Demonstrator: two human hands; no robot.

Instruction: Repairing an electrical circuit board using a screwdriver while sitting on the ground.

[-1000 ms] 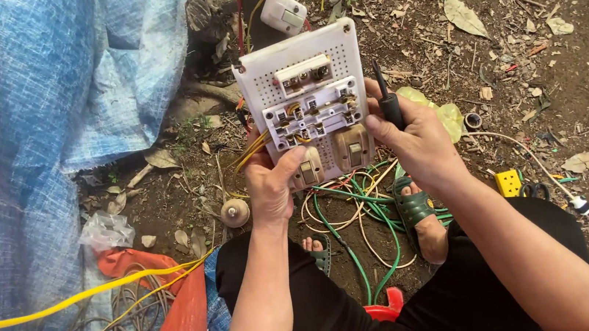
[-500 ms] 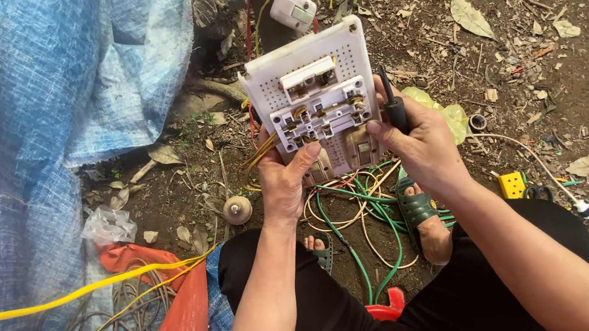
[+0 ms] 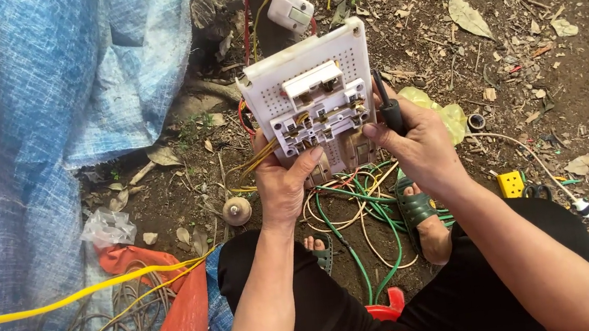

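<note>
Looking down, head view: we squat on dirt and hold a white board [image 3: 317, 104] up in front of us, above our knees.
Board: its back faces us, with a block of switches and thin yellow wires on it.
Left hand [image 3: 286, 185]: we grip the board's lower left edge, fingers closed on it, thumb across the front.
Right hand [image 3: 422, 147]: we press it to the board's right edge and our fingers are closed on a black tool [image 3: 388, 107] that points up beside the board.
Below the board: green wires [image 3: 361, 232] and pale ones lie in loops by our feet in green sandals [image 3: 417, 207].
Left side: a blue tarp [image 3: 17, 130], a yellow cable [image 3: 65, 296], an orange cloth [image 3: 184, 304].
Right side: a small yellow box [image 3: 511, 184] on the dirt, well apart from the board.
</note>
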